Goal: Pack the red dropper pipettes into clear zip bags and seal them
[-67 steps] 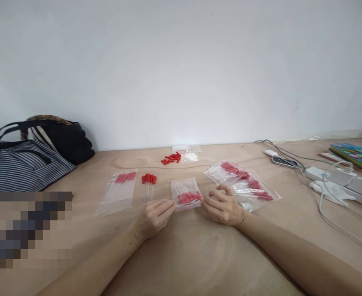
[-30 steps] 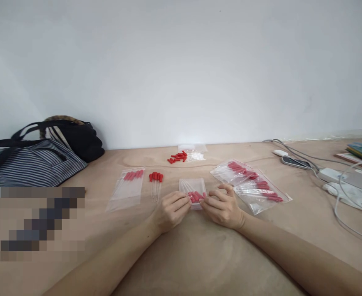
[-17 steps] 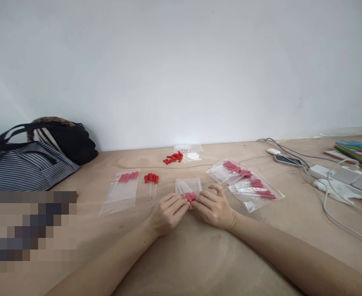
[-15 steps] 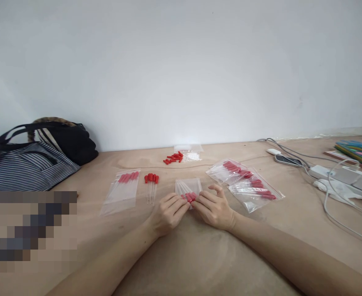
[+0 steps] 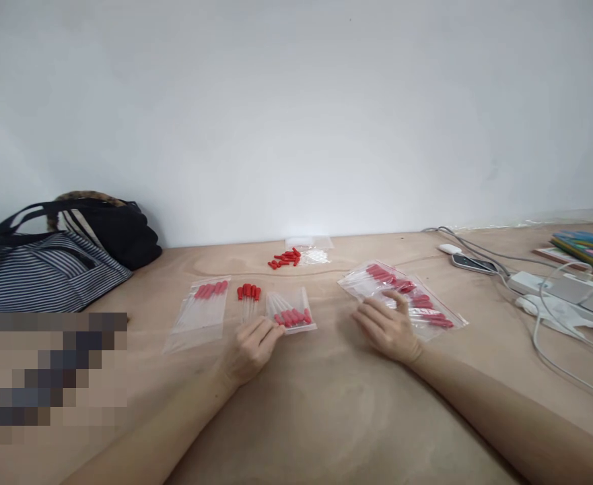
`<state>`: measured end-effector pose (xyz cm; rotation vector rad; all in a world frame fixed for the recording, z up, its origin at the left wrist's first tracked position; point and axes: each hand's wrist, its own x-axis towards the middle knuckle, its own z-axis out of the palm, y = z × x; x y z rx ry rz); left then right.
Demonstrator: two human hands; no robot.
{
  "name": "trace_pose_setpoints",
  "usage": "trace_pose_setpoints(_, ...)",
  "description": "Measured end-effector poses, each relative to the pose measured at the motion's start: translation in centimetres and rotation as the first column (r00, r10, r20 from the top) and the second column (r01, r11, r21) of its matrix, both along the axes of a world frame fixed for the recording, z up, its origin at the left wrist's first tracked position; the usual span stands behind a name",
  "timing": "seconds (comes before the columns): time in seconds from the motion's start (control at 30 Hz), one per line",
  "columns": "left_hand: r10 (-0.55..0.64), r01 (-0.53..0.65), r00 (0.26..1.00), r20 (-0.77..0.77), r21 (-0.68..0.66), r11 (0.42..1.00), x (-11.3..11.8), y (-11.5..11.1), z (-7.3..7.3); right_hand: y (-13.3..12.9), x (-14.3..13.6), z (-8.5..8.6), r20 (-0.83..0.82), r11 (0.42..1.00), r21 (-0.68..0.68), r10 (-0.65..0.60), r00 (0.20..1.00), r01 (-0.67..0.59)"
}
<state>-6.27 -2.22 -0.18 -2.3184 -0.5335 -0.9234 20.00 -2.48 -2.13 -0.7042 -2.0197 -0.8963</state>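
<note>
My left hand [image 5: 252, 349] pinches the near left corner of a small clear zip bag [image 5: 290, 300]. Inside that bag lie several glass droppers, their red rubber bulbs [image 5: 293, 316] toward me. Apart from it, my right hand [image 5: 388, 331] hovers with loosely bent fingers and thumb apart, holding nothing. It is beside the overlapping filled dropper bags [image 5: 377, 277] on the right and partly covers them. Just beyond my left hand, several loose droppers [image 5: 248, 292] lie in a row, their tips partly hidden. Farther left rests another bag of red-bulbed droppers [image 5: 202, 311].
Loose red bulbs [image 5: 285, 259], glass tubes [image 5: 316, 255] and a clear bag [image 5: 306, 241] lie near the wall. A striped bag [image 5: 48, 269] stands at left. A power strip [image 5: 569, 289], cables and a dark device [image 5: 472, 263] occupy the right, with colourful flat items [image 5: 589, 249] behind.
My right hand has let go of the small bag and moved right toward the filled bags. The left hand has shifted the small bag leftward, near the loose droppers.
</note>
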Motion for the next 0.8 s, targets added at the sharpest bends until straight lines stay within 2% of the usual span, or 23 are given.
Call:
trace_pose_setpoints(0.07, 0.005, -0.005, 1.0, 0.001, 0.001, 1.0, -0.1, 0.1, 0.0, -0.1, 0.2, 0.4, -0.062, 0.996, -0.085, 0.008, 0.998, -0.013)
trace_pose_setpoints(0.17, -0.028, 0.028, 1.0, -0.008, 0.007, 1.0, 0.6, 0.1, -0.1, -0.5, -1.0, 0.8, -0.027, 0.988, -0.137, 0.068, 0.997, -0.071)
trace_pose_setpoints(0.33, -0.1, 0.1, 0.994, -0.04, 0.004, 0.995, 1.1, -0.3, 0.1, -0.5, -2.8, 0.1, 0.049, 0.989, -0.046, 0.14, 0.989, -0.138)
trace_pose_setpoints(0.53, -0.152, 0.143, 0.985, -0.085, -0.111, 0.983, 0.1, -1.0, 0.5, -0.8, -2.9, 0.2, -0.031, 0.991, 0.005, 0.131, 0.991, -0.131)
trace_pose_setpoints(0.6, -0.132, 0.131, 0.991, 0.003, -0.143, 0.981, -0.3, -1.0, 0.4, -0.9, -2.9, 0.6, -0.064, 0.992, 0.014, 0.126, 0.99, -0.125)
trace_pose_setpoints(0.73, -0.018, 0.048, 0.98, 0.196, -0.146, 0.988, -0.3, -0.4, -0.3, -1.2, -2.8, 1.0, -0.146, 0.995, 0.022, 0.101, 0.984, -0.099)
trace_pose_setpoints(0.8, -0.027, 0.086, 0.972, 0.233, -0.245, 0.966, 0.2, 0.2, -0.7, -1.7, -2.7, 1.1, -0.171, 0.995, 0.024, 0.104, 0.98, -0.102)
